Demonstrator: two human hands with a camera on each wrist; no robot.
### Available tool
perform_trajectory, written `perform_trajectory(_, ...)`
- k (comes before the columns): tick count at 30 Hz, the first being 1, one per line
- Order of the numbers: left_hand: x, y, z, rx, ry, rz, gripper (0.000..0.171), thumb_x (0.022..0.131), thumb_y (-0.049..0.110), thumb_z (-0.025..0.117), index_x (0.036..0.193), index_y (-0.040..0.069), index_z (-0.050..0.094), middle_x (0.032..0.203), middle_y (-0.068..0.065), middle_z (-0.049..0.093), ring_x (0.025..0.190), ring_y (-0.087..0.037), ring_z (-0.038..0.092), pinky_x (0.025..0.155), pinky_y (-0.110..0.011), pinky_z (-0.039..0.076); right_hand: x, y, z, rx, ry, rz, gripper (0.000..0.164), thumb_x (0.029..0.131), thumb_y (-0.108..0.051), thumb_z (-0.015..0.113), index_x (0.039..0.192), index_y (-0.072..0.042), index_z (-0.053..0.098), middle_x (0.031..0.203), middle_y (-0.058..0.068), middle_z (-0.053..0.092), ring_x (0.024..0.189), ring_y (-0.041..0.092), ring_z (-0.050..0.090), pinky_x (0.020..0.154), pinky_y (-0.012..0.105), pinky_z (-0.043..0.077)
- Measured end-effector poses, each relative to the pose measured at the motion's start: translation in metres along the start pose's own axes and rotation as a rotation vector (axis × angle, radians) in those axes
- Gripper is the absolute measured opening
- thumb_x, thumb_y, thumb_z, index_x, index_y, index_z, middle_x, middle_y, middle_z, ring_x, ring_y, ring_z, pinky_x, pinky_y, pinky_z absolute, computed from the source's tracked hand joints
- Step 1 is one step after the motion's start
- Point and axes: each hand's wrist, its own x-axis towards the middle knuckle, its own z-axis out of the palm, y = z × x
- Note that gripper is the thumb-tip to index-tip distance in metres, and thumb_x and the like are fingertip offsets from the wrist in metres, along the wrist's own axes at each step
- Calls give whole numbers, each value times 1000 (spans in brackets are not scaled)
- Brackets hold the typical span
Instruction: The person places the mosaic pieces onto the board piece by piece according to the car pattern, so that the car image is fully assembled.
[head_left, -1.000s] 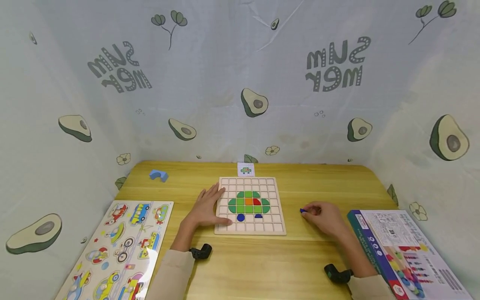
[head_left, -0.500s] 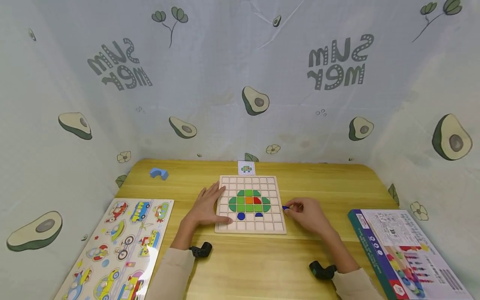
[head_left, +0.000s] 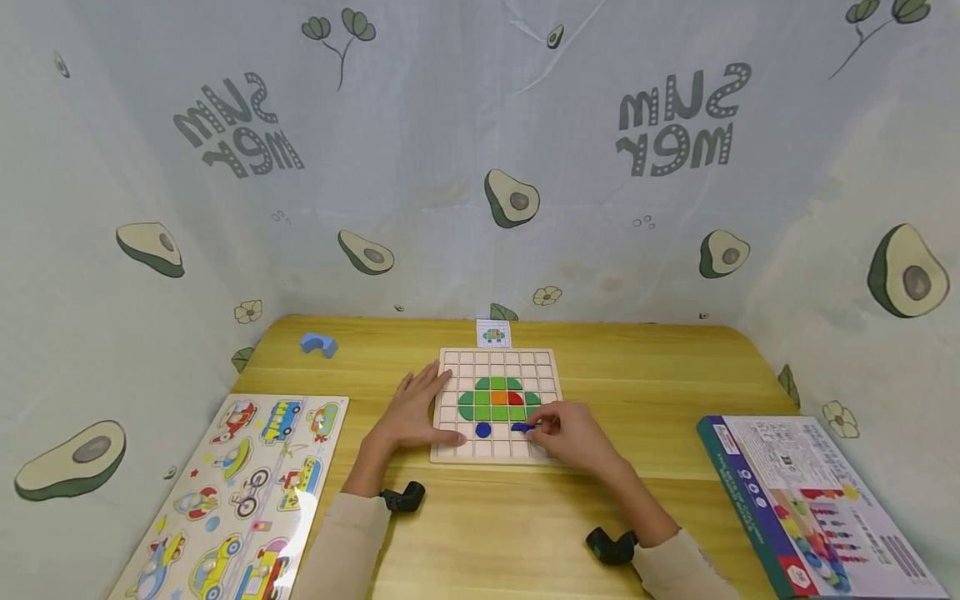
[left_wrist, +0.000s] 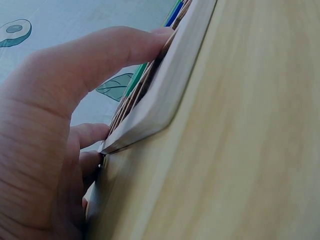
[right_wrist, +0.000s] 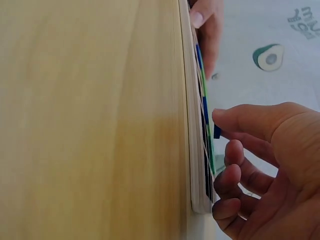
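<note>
On the table lies a square wooden grid board with green, orange, red and blue pieces set in its cells. My left hand rests at its left edge, fingers spread, the thumb lying on the lower left part. My right hand pinches a small blue piece between thumb and index finger, just over the board's lower right part. That piece is close to a blue half-round piece in the grid, and the two are hard to tell apart in the head view. A blue round sits left of them.
Behind the board lies a small pattern card. A light blue arch block is at the back left. A vehicle picture puzzle lies front left, and a printed box front right. Patterned cloth surrounds the table.
My right hand has moved left with the blue piece, from the bare table right of the board to over its lower right cells. The left hand has stayed in place.
</note>
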Motion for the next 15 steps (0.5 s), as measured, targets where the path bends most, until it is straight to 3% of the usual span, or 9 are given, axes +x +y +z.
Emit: perform_trajectory(15,0,-1,1,-1,-2,-9,119,70,66,78,165,14,28,174,-13,11,161,-37,12,131,-55,3,4,-5,10,-18,-24,-7,6,89,-10,79,94,-13,79,73,-4,55,67,12,49,57,19,36)
